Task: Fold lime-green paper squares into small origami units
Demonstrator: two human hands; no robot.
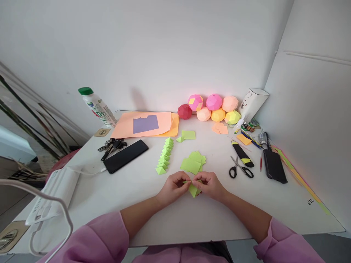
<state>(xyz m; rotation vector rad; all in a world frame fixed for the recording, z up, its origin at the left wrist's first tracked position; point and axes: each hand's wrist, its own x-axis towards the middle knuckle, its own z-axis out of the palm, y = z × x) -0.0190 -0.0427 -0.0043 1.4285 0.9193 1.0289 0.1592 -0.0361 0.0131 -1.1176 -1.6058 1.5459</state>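
Observation:
Between my two hands, near the front of the white table, is a partly folded green paper piece (194, 190). My left hand (175, 186) pinches its left side with thumb and forefinger. On the other side, my right hand (210, 187) pinches the right part, and the fingertips of both hands nearly meet at the top fold. Just beyond the hands lies a loose pile of green paper pieces (192, 163). A row of folded green paper units (164, 157) stands to the left of it. Farther back are a green paper sheet (188, 134) and a small folded green piece (180, 139).
Several faceted paper balls (214, 102) are stacked against the back wall. At right lie scissors (238, 167), a box cutter (242, 154) and a black phone case (275, 166). At left are a black phone (126, 156), keys (112, 145), a bottle (98, 107) and orange sheets (123, 124).

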